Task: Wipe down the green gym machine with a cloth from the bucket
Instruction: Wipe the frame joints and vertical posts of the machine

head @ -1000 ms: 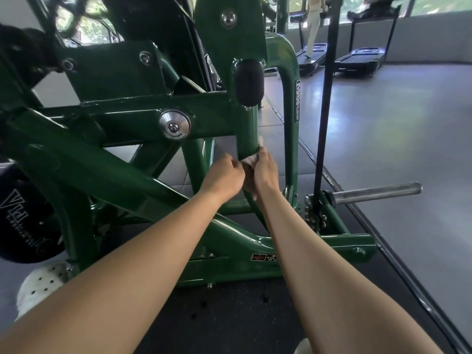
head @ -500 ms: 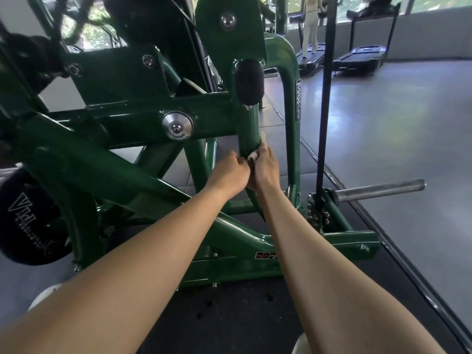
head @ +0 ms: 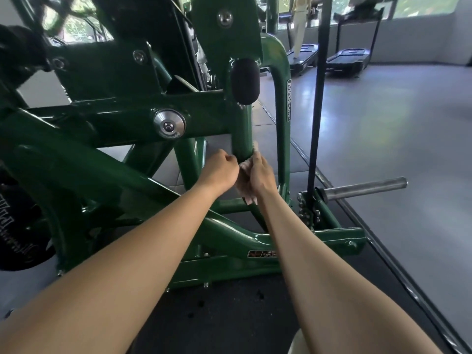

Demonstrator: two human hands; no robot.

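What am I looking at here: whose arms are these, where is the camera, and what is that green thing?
There is no robot here. The arms belong to a person, and the picture comes from a camera worn on their head, looking forward and down. The green frame is a gym machine. The right hand holds a white cloth against an upright post of the machine. The left hand, fingers curled, sits right beside it, though I cannot tell whether it grips the cloth too. Above the hands is a black pad, and to the right a steel peg sticks out. The machine stands on a dark mat, and treadmills are at the back. No bucket is in view.
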